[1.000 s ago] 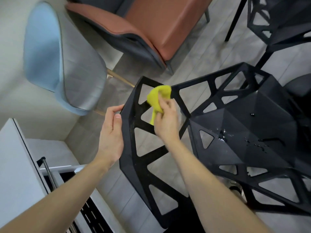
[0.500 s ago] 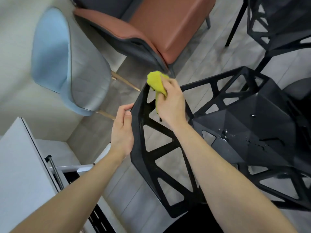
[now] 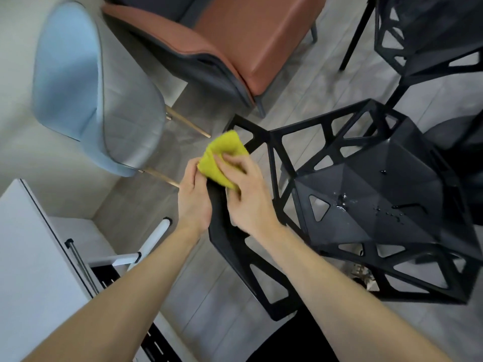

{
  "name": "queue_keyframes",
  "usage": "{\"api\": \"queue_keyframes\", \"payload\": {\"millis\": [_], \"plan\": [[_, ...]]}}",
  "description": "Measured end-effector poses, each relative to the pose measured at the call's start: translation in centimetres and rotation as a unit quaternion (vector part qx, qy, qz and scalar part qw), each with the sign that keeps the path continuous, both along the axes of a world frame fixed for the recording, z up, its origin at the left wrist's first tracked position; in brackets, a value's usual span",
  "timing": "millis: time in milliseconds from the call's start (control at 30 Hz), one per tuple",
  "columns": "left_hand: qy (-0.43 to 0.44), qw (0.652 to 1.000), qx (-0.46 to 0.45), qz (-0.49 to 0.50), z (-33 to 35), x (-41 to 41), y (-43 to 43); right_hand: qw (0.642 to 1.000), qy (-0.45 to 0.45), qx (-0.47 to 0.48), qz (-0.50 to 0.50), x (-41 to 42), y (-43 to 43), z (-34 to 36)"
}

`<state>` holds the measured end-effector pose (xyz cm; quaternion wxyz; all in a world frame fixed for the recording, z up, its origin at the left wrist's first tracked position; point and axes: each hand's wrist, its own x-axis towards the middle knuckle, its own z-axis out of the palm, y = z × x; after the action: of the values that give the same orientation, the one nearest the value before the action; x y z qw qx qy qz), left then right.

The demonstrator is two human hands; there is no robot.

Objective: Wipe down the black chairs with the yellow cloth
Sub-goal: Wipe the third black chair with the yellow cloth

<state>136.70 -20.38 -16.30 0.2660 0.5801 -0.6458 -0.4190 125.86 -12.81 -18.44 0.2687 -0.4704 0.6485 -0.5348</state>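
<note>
Floor [image 3: 300,95] of pale grey boards, carrying several chairs. Nearest is a black chair [image 3: 379,194] with an open triangular lattice; its backrest lies toward the viewer and its seat, to the right, holds scattered water drops [image 3: 345,199]. A second black chair [image 3: 431,35] stands at upper right, well apart. A brown chair [image 3: 248,40] and a light blue chair [image 3: 86,82] stand beyond and play no part in the task. A white cabinet [image 3: 31,257] occupies the lower left.

Right hand [image 3: 248,197]: flat on the yellow cloth [image 3: 222,158], fingers slightly spread and pressing it against the upper left edge of the backrest. Left hand [image 3: 194,197]: fingers curled together around the same edge, just beside the right hand and touching the cloth's lower corner.

Change over the last second: the cloth, then bunched at the top corner of the backrest with the left hand apart lower on the frame, now lies more open and further down the edge, with both hands meeting at it. Judgement: wiping is passing from the corner down the side rail; the wet seat, the rest of the lattice and the second black chair appear not yet done.
</note>
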Motion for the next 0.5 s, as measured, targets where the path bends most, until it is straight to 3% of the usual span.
{"api": "queue_keyframes", "payload": {"millis": [100,233,400,500], "plan": [[0.003,1.000,0.003,0.012,0.1,-0.1,0.1,0.999,-0.039,-0.001,0.026,-1.4,3.1,-1.1],[-0.010,1.000,0.005,0.012,0.4,-0.6,0.1,0.991,-0.062,0.058,-0.102,-3.0,-3.2,-0.1],[0.005,1.000,0.002,0.013,0.3,-0.4,0.1,0.997,-0.070,0.022,0.021,0.5,5.2,-2.3],[-0.008,1.000,-0.001,0.013,0.6,-0.7,0.4,0.991,-0.047,0.110,-0.060,-2.1,1.7,-3.0]]}}
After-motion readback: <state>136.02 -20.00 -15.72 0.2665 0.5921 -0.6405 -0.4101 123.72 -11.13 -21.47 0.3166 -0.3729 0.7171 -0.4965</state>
